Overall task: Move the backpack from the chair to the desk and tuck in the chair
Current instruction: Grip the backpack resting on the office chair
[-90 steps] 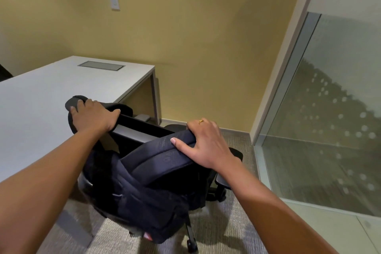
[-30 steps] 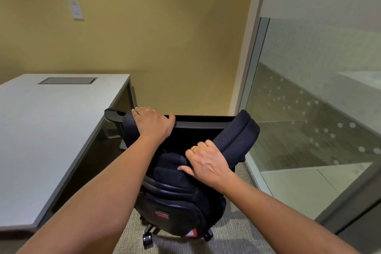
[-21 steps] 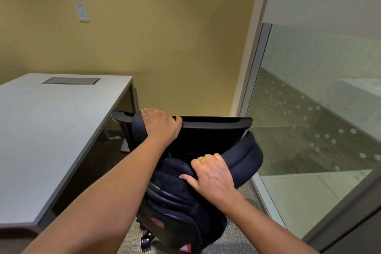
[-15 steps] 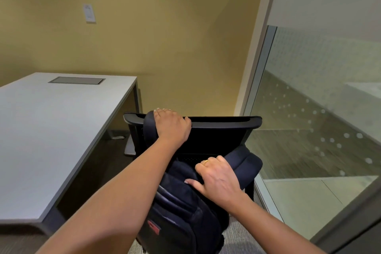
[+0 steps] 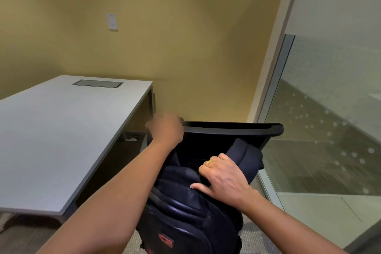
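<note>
The backpack [image 5: 185, 208] is dark navy with padded ribs across its front and a small red patch low down. It leans tilted against the chair [image 5: 233, 128], its padded straps bulging up just under the right end of the backrest's top rail. The chair is black, seen from behind, its curved top rail level; it stands just off the desk's near right edge. The desk [image 5: 61, 130] is pale grey with a rectangular inset panel by its far edge.
</note>
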Demonstrator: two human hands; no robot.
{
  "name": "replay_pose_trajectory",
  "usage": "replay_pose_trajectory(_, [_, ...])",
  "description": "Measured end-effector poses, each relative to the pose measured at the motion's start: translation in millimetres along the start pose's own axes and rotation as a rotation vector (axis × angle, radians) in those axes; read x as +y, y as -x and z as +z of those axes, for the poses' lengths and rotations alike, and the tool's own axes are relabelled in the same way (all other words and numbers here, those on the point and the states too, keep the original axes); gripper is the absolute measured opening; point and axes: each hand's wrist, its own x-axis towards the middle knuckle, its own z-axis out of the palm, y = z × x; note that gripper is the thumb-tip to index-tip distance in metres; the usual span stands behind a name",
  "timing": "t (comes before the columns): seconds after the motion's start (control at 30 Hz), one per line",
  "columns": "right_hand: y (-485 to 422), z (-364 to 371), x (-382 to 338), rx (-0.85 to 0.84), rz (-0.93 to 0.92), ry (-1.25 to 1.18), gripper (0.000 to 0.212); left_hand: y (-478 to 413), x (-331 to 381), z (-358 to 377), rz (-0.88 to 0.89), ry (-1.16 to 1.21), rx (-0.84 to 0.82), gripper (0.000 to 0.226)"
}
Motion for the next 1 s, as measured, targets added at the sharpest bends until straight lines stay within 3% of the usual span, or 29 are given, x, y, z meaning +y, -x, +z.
replay_pose_trajectory(0.43, [-18.6,-2.1,17.0,-0.046,-0.05,-0.006,0.045,-21.7,-40.6,-21.7,-0.119,-0.068,0.025,0.037])
replay_pose_trajectory(0.8, [-15.2,0.7,11.9,-0.044,-0.168,-0.074,0.046,0.7,-83.9,-3.8,-0.185,-0.133,-0.113,0.053])
replay_pose_trajectory(0.87, [-14.6,-2.0,16.4,-0.028,-0.176,-0.082,0.047,19.1,-80.3,4.8,-0.078,-0.069,0.023,0.053])
replay_pose_trajectory(0.93, [-15.3,-7.1,22.7,-0.02,-0.167,-0.098,0.047,42.8,-74.0,13.1,0.181,0.067,0.223,0.052])
replay_pose_trajectory(1.0, [-17.0,-13.6,27.7,-0.015,-0.155,-0.121,0.047,65.9,-66.5,16.5,0.468,0.195,0.237,0.055])
